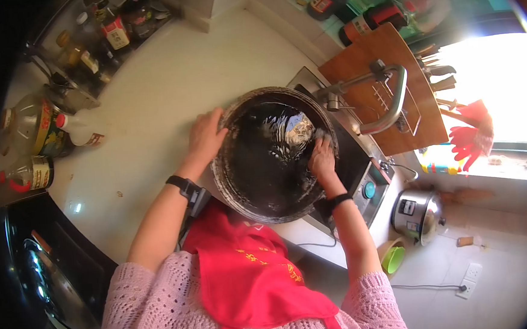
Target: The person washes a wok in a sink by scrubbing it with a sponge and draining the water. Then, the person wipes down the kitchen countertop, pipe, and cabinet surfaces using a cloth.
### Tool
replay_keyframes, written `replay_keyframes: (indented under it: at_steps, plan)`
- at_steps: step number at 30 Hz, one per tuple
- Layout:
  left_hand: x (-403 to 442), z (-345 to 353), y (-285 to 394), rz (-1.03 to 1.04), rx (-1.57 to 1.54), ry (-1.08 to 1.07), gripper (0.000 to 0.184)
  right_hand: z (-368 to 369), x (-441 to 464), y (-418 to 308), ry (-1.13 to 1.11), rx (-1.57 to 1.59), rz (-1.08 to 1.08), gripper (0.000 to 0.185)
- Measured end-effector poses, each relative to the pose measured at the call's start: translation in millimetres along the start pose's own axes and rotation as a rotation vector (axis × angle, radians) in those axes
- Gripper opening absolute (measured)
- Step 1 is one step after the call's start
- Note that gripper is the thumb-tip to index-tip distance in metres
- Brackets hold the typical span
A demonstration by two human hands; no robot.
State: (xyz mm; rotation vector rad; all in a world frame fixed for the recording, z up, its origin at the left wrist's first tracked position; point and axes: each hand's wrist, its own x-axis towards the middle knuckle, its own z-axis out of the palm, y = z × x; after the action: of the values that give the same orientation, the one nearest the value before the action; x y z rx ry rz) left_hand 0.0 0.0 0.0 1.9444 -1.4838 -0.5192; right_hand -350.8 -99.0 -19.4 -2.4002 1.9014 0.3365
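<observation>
Wok (231, 193) is held by left fingers (215, 117), grey scrubber (321, 135) by right fingers (320, 151); liquid (257, 159) could be spilled by tilting.

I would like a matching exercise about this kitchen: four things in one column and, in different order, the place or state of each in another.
1. large round dark metal pan
2. bare left hand
3. bare right hand
4. brown rectangular wooden board

A. behind the curved metal tap
B. inside the pan
C. at the pan's rim, away from the tap
D. holding rippled liquid

Pairs: 1-D; 2-C; 3-B; 4-A
</observation>
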Motion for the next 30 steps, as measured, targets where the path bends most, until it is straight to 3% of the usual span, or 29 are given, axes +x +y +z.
replay_keyframes:
  at_steps: [2, 10, 16, 19, 20, 23, 26, 30]
  plan:
    - [-3.6, 4.2, 7.2, 0.028, -0.027, 0.017, 0.040, -7.2, 24.4, 0.9, 0.094, 0.110, -0.086, 0.031]
    - [3.7, -8.0, 0.4, 0.073, -0.062, 0.035, 0.032, -8.8, 85.3, -85.2, 0.370, 0.127, -0.317, 0.035]
    - [4.2, -8.3, 1.6, 0.064, -0.080, 0.024, 0.027, -20.4, 80.3, -159.1, 0.260, 0.247, -0.398, 0.040]
    - [4.4, -3.7, -1.0, 0.076, -0.076, 0.033, 0.027, -6.3, 68.7, -180.6, 0.433, 0.228, -0.614, 0.047]
    - [4.9, -1.2, -3.2, 0.081, -0.086, 0.037, 0.027, -3.9, 60.2, -187.9, 0.311, 0.257, -0.591, 0.048]
    - [5.3, 6.7, -9.8, 0.087, -0.083, 0.058, 0.029, -7.5, 26.9, -205.7, 0.218, 0.315, -0.655, 0.049]
    - [6.3, 7.6, -12.8, 0.100, -0.070, 0.054, 0.031, -10.5, -11.6, -209.6, 0.190, 0.519, -0.766, 0.038]
    - [5.8, 7.3, -11.1, 0.088, -0.064, 0.031, 0.029, -13.1, -57.0, -198.7, -0.028, 0.473, -0.817, 0.031]
